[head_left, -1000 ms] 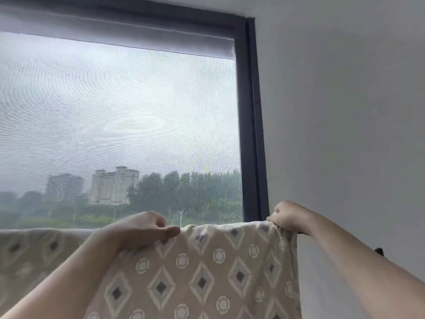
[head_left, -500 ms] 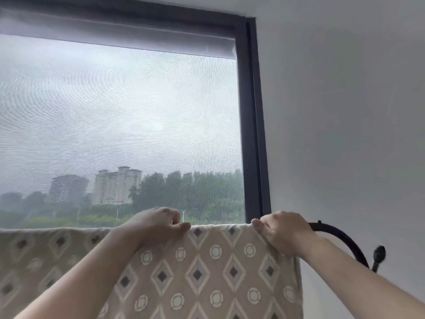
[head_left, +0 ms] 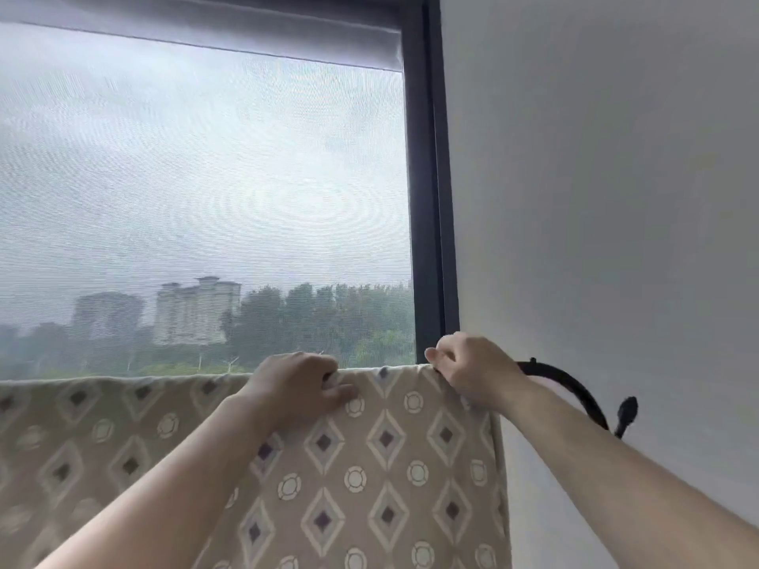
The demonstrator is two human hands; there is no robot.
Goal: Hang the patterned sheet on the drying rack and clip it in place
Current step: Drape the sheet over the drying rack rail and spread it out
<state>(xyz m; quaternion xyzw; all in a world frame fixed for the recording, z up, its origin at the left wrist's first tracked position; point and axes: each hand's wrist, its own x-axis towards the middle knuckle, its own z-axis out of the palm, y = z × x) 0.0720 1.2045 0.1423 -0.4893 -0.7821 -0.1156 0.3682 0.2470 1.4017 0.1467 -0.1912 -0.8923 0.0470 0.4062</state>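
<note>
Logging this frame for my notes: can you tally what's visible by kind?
Hands: 2 (left hand, right hand)
Patterned sheet: 1
Black curved bar: 1
Window: 1
Roller blind: 1
Total: 6

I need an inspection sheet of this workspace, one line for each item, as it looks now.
Surface: nothing seen.
Job's things: patterned sheet draped over a support that it covers; no clip seen.
Clutter: nothing seen.
Grippers: left hand grips the sheet's top edge; right hand pinches it near its right end.
Cables: black curved tube beside the right hand; cable or rack part, cannot tell.
Surroundings: window, roller blind, white wall.
</note>
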